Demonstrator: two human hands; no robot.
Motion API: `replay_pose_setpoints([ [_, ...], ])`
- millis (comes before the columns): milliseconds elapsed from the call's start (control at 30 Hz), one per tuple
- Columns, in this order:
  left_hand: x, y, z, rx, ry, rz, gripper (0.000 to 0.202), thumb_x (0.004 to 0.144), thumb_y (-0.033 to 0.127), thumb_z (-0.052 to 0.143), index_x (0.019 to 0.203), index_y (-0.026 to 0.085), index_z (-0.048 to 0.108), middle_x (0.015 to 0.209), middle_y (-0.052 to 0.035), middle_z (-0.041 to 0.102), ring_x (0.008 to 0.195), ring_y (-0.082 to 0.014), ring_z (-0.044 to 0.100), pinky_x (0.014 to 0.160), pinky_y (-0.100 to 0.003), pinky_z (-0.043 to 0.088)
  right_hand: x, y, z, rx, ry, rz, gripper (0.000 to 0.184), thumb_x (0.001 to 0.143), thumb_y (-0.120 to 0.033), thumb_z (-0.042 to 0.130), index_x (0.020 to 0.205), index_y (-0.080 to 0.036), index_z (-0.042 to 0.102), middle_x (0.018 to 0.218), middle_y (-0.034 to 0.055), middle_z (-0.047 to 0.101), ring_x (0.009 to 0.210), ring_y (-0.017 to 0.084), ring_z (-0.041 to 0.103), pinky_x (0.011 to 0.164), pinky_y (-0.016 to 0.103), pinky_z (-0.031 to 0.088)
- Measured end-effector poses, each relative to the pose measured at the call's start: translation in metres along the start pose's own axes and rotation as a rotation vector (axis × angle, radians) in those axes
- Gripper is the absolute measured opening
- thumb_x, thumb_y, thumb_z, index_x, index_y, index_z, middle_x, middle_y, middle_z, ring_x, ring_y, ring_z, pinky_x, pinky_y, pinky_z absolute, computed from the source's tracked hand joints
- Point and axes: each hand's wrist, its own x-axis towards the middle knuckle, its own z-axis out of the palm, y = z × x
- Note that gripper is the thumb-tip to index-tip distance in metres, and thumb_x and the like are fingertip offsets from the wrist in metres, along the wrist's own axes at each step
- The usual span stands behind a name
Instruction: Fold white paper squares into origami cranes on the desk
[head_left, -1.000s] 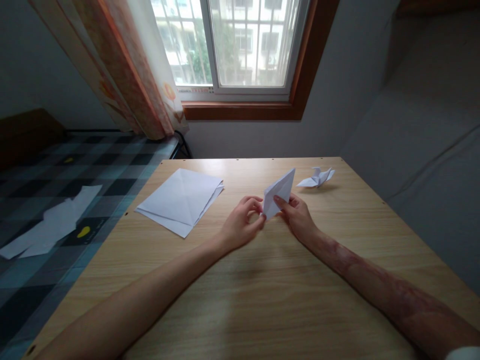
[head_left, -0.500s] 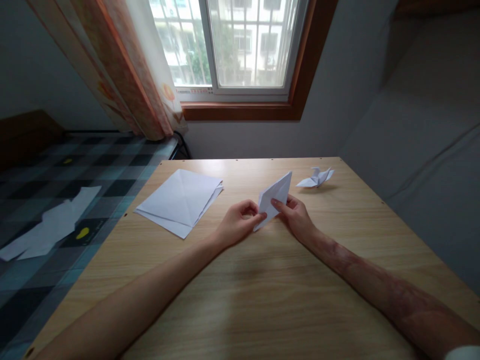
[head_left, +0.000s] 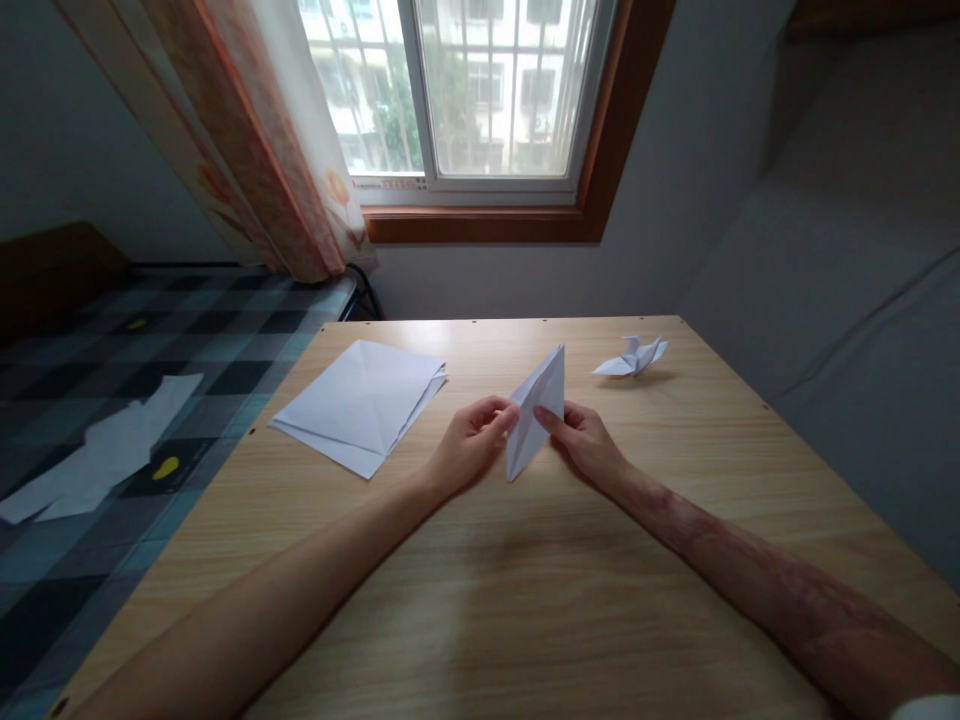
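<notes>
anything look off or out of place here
Mildly: white paper pieces lie loose on the checked bedspread, apart from the paper stack on the table. That stack is askew too, its edges not lining up. Nothing looks spilled, and the folded paper in the left hand and right hand shows no obvious tear.

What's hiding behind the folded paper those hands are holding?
Beyond the folded paper, the wooden table shows. The right hand has its thumb in front; any fingertips behind are covered.

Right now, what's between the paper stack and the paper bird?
In the head view, the folded paper shows between them, held by the left hand and the right hand.
</notes>
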Motion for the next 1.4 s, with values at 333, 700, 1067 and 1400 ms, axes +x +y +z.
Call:
replay_pose_setpoints([
  [333,-0.002,-0.002,0.003,-0.026,0.072,-0.051,0.049,0.082,0.053,0.092,0.105,0.020,0.064,0.082,0.0010,0.070,0.056,-0.0071,0.052,0.051,-0.020,0.030,0.001,0.002,0.007,0.048,0.173,-0.043,0.058,0.073,-0.058,0.098,0.101,-0.027,0.057,0.090,0.0002,0.072,0.079,0.020,0.069,0.072,0.031,0.055],
  [700,-0.002,-0.004,0.004,-0.058,0.019,-0.046,0.045,0.086,0.050,0.091,0.109,0.016,0.073,0.107,-0.0083,0.079,0.097,-0.0220,0.075,0.082,-0.030,0.058,0.000,0.010,0.003,-0.034,0.176,-0.083,0.048,0.076,-0.057,0.096,0.094,-0.025,0.066,0.078,-0.0027,0.062,0.065,0.015,0.053,0.058,0.028,0.041],
  [1067,-0.001,-0.002,0.003,-0.070,-0.033,-0.013,0.043,0.091,0.048,0.087,0.117,0.015,0.078,0.116,-0.0107,0.079,0.104,-0.0247,0.074,0.091,-0.035,0.060,0.003,0.013,-0.001,-0.130,0.159,-0.080,0.051,0.077,-0.059,0.095,0.107,-0.023,0.075,0.088,0.0016,0.069,0.070,0.016,0.058,0.064,0.029,0.049],
  [1400,0.000,-0.003,-0.003,0.005,-0.080,-0.008,0.050,0.093,0.051,0.085,0.123,0.013,0.074,0.117,-0.0134,0.079,0.104,-0.0265,0.073,0.090,-0.034,0.059,0.003,0.010,0.001,-0.143,0.117,-0.086,0.047,0.077,-0.051,0.095,0.107,-0.022,0.075,0.092,0.0031,0.073,0.076,0.018,0.062,0.070,0.030,0.052],
])
